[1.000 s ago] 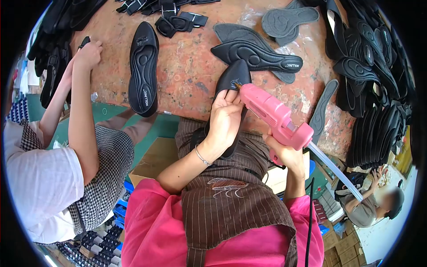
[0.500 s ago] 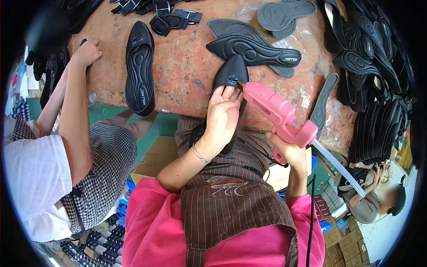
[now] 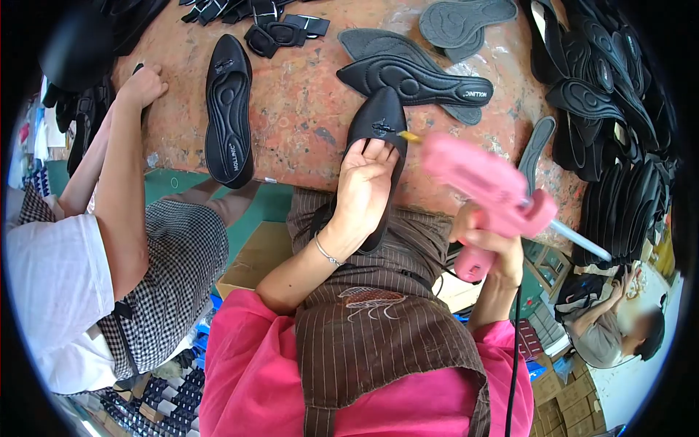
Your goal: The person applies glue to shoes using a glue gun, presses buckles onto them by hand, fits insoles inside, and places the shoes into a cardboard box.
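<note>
My left hand [image 3: 364,188] is tucked into the opening of a black pointed shoe [image 3: 380,115], fingers inside under the toe. A small dark ornament or patch [image 3: 384,129] sits on top of that toe. My right hand [image 3: 489,244] grips the handle of a pink glue gun [image 3: 477,178], slightly blurred. Its yellowish nozzle [image 3: 410,136] is just right of the shoe, and a clear glue stick [image 3: 580,241] sticks out of its back. Beyond the toe lies a black insole [image 3: 415,80] marked MOLLINIC, over grey ones. A finished-looking black shoe [image 3: 229,113] rests farther left.
Grey insoles [image 3: 466,25] lie at the back of the worn table [image 3: 291,109], near black buckled straps [image 3: 280,33]. Black insoles [image 3: 604,95] are piled at right. At left a co-worker's hand [image 3: 143,86] rests on the table; another person [image 3: 608,328] is at far right.
My right hand has drawn the glue gun away from the shoe's toe, to the right, and its nozzle is now off the ornament. My left hand and the shoe have barely moved.
</note>
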A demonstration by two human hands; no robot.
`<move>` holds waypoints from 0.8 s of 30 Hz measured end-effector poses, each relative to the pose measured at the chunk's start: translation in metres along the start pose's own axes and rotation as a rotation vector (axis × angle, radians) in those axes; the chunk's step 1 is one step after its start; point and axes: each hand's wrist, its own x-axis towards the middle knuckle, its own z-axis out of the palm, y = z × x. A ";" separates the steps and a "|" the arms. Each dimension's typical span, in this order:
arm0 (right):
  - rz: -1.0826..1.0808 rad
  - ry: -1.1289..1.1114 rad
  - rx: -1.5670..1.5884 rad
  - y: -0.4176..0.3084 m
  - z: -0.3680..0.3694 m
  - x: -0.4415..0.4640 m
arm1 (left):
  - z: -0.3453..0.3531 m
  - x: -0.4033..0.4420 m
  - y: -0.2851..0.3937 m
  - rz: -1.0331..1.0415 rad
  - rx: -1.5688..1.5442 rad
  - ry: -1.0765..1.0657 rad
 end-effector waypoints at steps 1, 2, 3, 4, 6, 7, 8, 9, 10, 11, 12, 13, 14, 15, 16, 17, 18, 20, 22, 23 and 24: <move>-0.084 -0.051 0.147 0.001 -0.004 0.003 | 0.000 0.000 -0.001 -0.001 -0.019 0.019; -0.170 -0.102 0.295 0.002 -0.007 0.005 | 0.000 -0.001 -0.001 -0.008 -0.005 0.014; -0.207 -0.028 0.346 -0.003 -0.003 0.008 | 0.004 -0.001 0.001 -0.013 0.009 0.005; -0.236 0.055 0.392 -0.002 -0.007 0.007 | 0.007 -0.001 0.003 -0.015 0.025 -0.004; -0.271 0.102 0.376 -0.004 -0.013 0.009 | 0.001 -0.004 0.003 -0.039 0.020 0.094; -0.270 0.118 0.400 0.000 -0.019 0.010 | 0.001 -0.004 0.007 -0.053 0.010 0.059; -0.291 0.076 0.401 0.003 -0.023 0.011 | 0.001 -0.005 0.013 -0.064 0.001 0.029; -0.290 0.099 0.414 0.006 -0.023 0.011 | 0.005 -0.006 0.021 -0.077 -0.007 0.048; -0.289 0.125 0.425 0.008 -0.021 0.012 | 0.004 -0.004 0.032 -0.070 -0.004 0.067; -0.275 0.104 0.414 0.010 -0.020 0.013 | 0.002 -0.002 0.044 -0.070 -0.003 0.085; -0.262 0.089 0.398 0.010 -0.018 0.014 | 0.001 0.000 0.055 -0.075 -0.006 0.102; -0.248 0.077 0.415 0.013 -0.019 0.015 | 0.000 0.005 0.068 -0.034 -0.015 0.046; -0.240 0.090 0.372 0.013 -0.020 0.016 | 0.001 0.010 0.079 -0.002 0.024 0.051; -0.230 0.110 0.329 0.013 -0.018 0.017 | 0.008 0.015 0.089 0.023 0.026 0.112; -0.220 0.133 0.284 0.013 -0.016 0.018 | 0.013 0.021 0.098 0.045 0.026 0.174; -0.223 0.148 0.272 0.013 -0.013 0.021 | 0.001 0.030 0.104 0.059 -0.007 0.076; -0.224 0.175 0.275 0.017 -0.014 0.026 | 0.002 0.035 0.108 0.066 0.020 0.063; -0.225 0.238 0.279 0.027 -0.021 0.035 | 0.003 0.039 0.110 0.048 0.000 0.125; -0.170 0.199 0.417 0.033 -0.036 0.040 | 0.000 0.039 0.108 0.073 -0.042 0.070; -0.155 0.180 0.457 0.037 -0.043 0.042 | -0.002 0.037 0.107 0.085 -0.066 0.043; -0.138 0.161 0.495 0.039 -0.047 0.043 | -0.001 0.034 0.107 0.091 -0.084 0.057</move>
